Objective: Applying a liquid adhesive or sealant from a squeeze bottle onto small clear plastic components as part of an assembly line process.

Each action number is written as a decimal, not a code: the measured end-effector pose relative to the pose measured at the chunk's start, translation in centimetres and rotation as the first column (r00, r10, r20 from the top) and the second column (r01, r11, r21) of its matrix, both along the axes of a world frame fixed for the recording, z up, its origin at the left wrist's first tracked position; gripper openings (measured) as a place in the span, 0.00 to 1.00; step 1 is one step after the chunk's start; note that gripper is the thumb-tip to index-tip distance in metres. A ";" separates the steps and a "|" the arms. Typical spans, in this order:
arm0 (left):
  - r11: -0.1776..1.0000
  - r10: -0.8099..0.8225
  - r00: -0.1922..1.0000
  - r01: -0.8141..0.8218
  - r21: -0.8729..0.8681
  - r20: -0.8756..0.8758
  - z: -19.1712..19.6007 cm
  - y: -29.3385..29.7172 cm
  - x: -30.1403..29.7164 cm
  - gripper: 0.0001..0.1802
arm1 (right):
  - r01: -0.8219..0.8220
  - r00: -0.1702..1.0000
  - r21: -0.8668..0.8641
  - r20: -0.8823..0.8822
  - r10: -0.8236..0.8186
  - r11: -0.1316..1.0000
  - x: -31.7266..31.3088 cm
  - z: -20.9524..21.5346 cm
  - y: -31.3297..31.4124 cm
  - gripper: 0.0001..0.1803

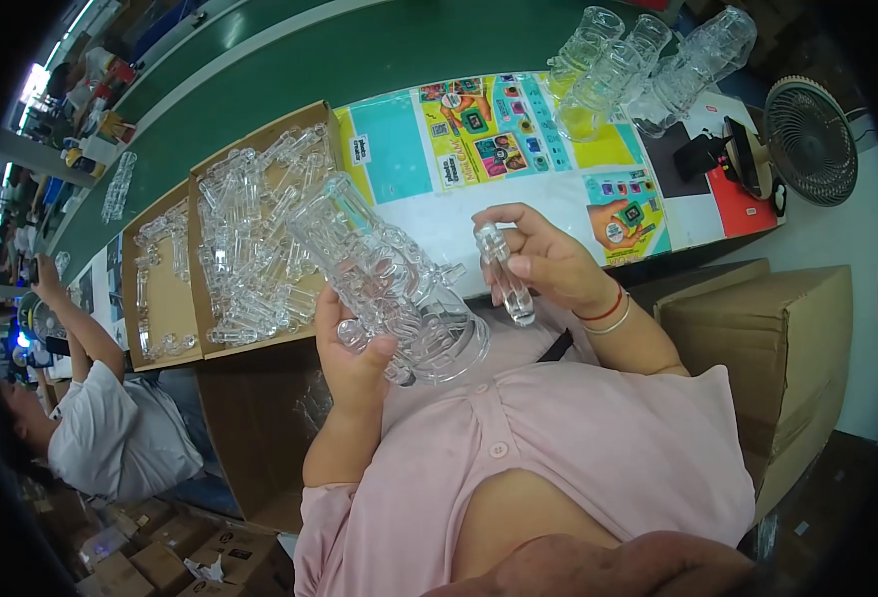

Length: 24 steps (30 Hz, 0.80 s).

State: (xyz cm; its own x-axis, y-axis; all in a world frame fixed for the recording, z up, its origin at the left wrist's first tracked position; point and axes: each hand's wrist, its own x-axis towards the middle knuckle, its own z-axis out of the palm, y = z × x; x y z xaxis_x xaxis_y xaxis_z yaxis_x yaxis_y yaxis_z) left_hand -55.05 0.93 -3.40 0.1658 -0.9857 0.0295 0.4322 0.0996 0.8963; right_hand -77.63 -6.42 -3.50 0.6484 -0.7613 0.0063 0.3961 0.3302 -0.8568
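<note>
My left hand [356, 366] is wrapped round the lower side of a large clear glass water pipe [409, 303], which leans with its wide mouth up and to the left. Curled glass tubing shows inside its rounded base. Just right of it, my right hand [556, 267] pinches a small clear glass tube [509, 284] between thumb and fingers, its thicker end downward. The tube and the water pipe are apart. On the left, a cardboard tray [196, 214] holds many similar loose glass tubes [250, 239].
A second shallow carton [172, 354] with fewer tubes adjoins the tray. Several clear glass vessels [608, 75] stand at the far right, near a black fan [809, 139]. Printed sheets [499, 129] cover the green table [379, 50]. Cardboard boxes [768, 338] stand at right; a co-worker [120, 438] sits left.
</note>
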 end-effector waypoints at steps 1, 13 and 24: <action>1.000 -0.007 1.000 0.007 0.003 0.003 0.4 -0.1 -0.3 0.50 | -0.011 0.999 0.011 0.045 0.010 1.000 -0.1 0.3 0.2 0.30; 0.999 0.012 0.997 -0.009 -0.040 0.076 1.5 0.4 -1.5 0.50 | -0.051 0.999 -0.161 -0.009 0.050 0.986 -0.4 0.8 1.0 0.28; 0.999 -0.037 0.982 0.044 -0.032 0.184 1.9 0.4 -1.2 0.48 | 0.016 0.979 -0.476 -0.170 -0.110 0.879 -1.2 0.5 1.1 0.27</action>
State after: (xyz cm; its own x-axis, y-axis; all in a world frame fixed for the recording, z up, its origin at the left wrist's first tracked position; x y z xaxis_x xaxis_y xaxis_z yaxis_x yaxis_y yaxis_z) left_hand -56.23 1.29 -1.51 0.1146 -0.9893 0.0906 0.2653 0.1183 0.9569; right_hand -78.80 -5.35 -3.00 0.6241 -0.7377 0.2577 0.2201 -0.1505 -0.9638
